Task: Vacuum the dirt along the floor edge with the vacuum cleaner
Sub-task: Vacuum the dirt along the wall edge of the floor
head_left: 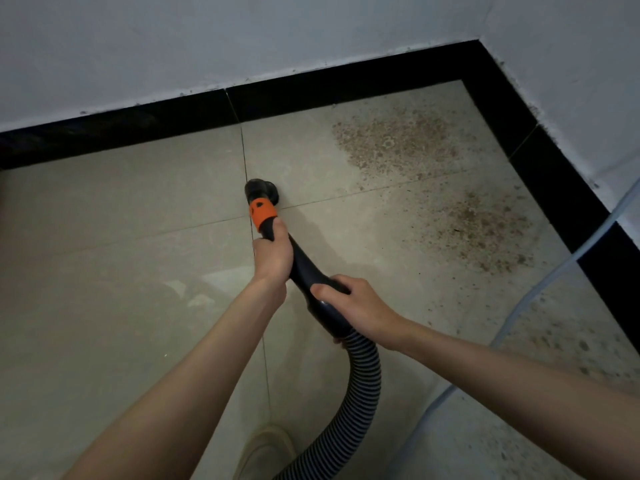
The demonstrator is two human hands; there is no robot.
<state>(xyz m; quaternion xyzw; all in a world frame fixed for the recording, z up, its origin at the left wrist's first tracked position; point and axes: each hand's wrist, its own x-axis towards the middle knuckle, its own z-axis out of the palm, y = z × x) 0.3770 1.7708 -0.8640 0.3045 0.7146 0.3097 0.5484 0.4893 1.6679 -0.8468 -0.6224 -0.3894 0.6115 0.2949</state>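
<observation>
Dirt [398, 143] lies far and right of nozzle [260, 191], beside black skirting [346, 88] | wand axis points far-left, away from it | left hand [272, 256] grips wand nearer nozzle | right hand [349, 306] grips handle by hose [360, 393]

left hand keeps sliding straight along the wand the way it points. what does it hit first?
The orange collar, right ahead of the left hand on the wand; past it, the round nozzle at the floor.
</observation>
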